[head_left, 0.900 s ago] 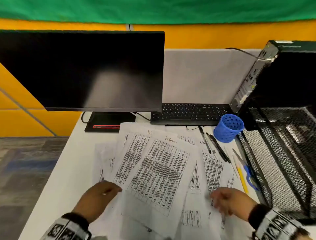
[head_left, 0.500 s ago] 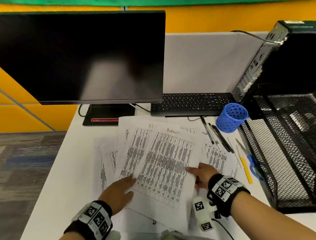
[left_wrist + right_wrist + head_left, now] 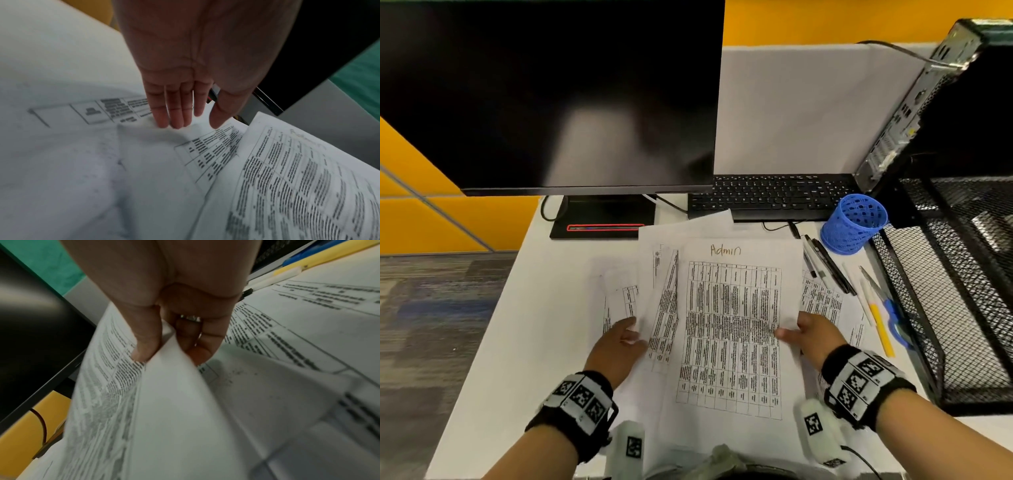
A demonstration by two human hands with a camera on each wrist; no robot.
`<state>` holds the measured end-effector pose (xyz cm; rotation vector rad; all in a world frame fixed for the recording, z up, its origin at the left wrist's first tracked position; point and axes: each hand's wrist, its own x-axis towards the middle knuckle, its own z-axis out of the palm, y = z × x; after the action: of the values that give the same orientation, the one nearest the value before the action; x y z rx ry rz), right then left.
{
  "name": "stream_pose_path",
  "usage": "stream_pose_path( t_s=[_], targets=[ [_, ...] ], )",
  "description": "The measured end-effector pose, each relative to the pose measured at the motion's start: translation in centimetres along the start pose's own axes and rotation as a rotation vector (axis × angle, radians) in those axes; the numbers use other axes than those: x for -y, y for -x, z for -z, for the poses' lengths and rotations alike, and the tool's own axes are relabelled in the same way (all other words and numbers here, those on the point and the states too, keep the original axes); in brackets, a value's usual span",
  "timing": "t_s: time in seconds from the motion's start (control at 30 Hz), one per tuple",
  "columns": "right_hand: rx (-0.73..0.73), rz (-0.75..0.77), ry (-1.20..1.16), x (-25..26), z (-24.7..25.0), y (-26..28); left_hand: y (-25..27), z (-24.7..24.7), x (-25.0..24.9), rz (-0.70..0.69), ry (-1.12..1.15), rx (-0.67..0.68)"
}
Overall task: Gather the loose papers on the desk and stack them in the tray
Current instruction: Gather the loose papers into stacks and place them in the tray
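Several printed sheets lie fanned over the white desk point(image 3: 517, 342). The top sheet, headed "Admin" point(image 3: 732, 325), sits square in front of me. My right hand point(image 3: 789, 331) pinches that Admin sheet point(image 3: 115, 386) by its right edge, thumb on top and fingers point(image 3: 197, 352) under, so the edge lifts. My left hand point(image 3: 631, 335) lies on the sheets left of it; in the left wrist view its straight fingers point(image 3: 174, 113) touch a lower sheet point(image 3: 144, 162). The black mesh tray point(image 3: 969, 308) stands at the desk's right side.
A dark monitor point(image 3: 551, 96) and black keyboard point(image 3: 774, 195) stand behind the papers. A blue mesh pen cup point(image 3: 854, 222), black pens point(image 3: 825, 263), a yellow pen point(image 3: 880, 325) and blue-handled scissors point(image 3: 890, 308) lie between papers and tray. A computer tower point(image 3: 928, 102) rises behind the tray.
My right hand slid to the Admin sheet's right edge and pinched it; the sheet turned from slanted to square. My left hand shifted up along the left sheets.
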<state>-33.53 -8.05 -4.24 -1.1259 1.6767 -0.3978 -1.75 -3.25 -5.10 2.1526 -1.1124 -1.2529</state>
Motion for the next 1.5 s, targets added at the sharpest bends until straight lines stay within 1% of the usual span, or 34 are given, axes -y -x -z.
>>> stream_pose_path(
  t_s=[0.1, 0.17, 0.27, 0.33, 0.37, 0.43, 0.5, 0.6, 0.67, 0.73, 0.83, 0.93, 1.0, 1.07, 1.13, 1.17, 1.2, 1.33, 1.37, 1.43, 1.47, 1.5],
  targets=[
    [0.0, -0.01, 0.025, -0.6, -0.2, -0.2, -0.4, -0.9, -1.1, 0.092, 0.047, 0.014],
    [0.014, -0.013, 0.038, -0.6, -0.4, -0.1, -0.7, -1.6, -1.3, 0.098, -0.016, 0.039],
    [0.012, -0.044, 0.076, -0.9, -0.2, -0.2, -0.7, -2.6, -0.9, 0.099, -0.155, 0.117],
    [-0.063, -0.061, 0.101, -1.2, 0.5, -0.3, -0.2, -2.9, -0.8, 0.08, -0.157, 0.074],
    [-0.106, -0.067, 0.092, -1.5, 1.0, -0.5, -0.1, -2.7, -0.7, 0.038, -0.142, 0.025],
    [-0.155, -0.064, -0.013, -1.5, 2.2, -0.3, 0.1, -2.1, -0.4, -0.025, -0.087, -0.046],
    [-0.15, -0.042, -0.112, -0.9, 3.3, 0.3, 0.0, -1.3, 0.1, -0.045, -0.062, -0.083],
    [-0.098, 0.013, -0.174, -0.1, 4.2, 0.6, 0.0, -0.4, 0.2, -0.046, 0.088, -0.103],
    [-0.062, 0.027, -0.235, 0.4, 3.9, 0.2, 0.4, 0.0, -0.7, -0.091, 0.171, -0.088],
    [0.003, 0.013, -0.279, 1.1, 3.0, -0.2, 0.6, 0.0, -1.4, -0.119, 0.244, -0.028],
    [0.096, -0.01, -0.371, 2.3, 1.1, -0.7, 0.7, -0.6, -2.0, -0.09, 0.346, 0.064],
    [0.09, -0.049, -0.451, 3.1, -0.6, -0.9, 1.3, -1.2, -2.4, -0.046, 0.419, 0.154],
    [0.094, -0.039, -0.419, 3.3, -1.5, -0.8, 2.0, -1.2, -2.9, -0.003, 0.573, 0.215],
    [0.1, -0.014, -0.375, 3.5, -2.2, -0.8, 2.1, -0.6, -2.7, 0.023, 0.763, 0.214],
    [0.08, -0.002, -0.365, 3.7, -2.8, -0.7, 1.8, 0.1, -2.3, 0.028, 0.835, 0.198],
    [0.072, -0.001, -0.366, 3.9, -3.1, -0.8, 1.5, 0.4, -2.0, 0.031, 0.831, 0.21],
    [0.071, 0.002, -0.361, 4.1, -3.5, -0.7, 1.4, 0.5, -2.0, 0.032, 0.789, 0.195],
    [0.141, -0.032, -0.326, 4.8, -4.2, -0.9, 1.1, 0.7, -1.9, -0.031, 0.471, 0.01],
    [0.105, -0.042, -0.316, 4.7, -4.1, -1.6, 1.0, 0.8, -1.6, -0.038, 0.418, 0.009],
    [-0.032, -0.093, -0.361, 4.2, -3.4, -3.5, 1.1, 0.9, -1.0, -0.062, 0.295, 0.056],
    [-0.084, -0.126, -0.376, 4.4, -3.2, -4.1, 1.5, 1.0, -0.8, -0.086, 0.221, 0.1],
    [-0.104, -0.164, -0.362, 4.6, -3.2, -4.6, 1.6, 0.9, -0.6, -0.102, 0.156, 0.147]
  ],
)
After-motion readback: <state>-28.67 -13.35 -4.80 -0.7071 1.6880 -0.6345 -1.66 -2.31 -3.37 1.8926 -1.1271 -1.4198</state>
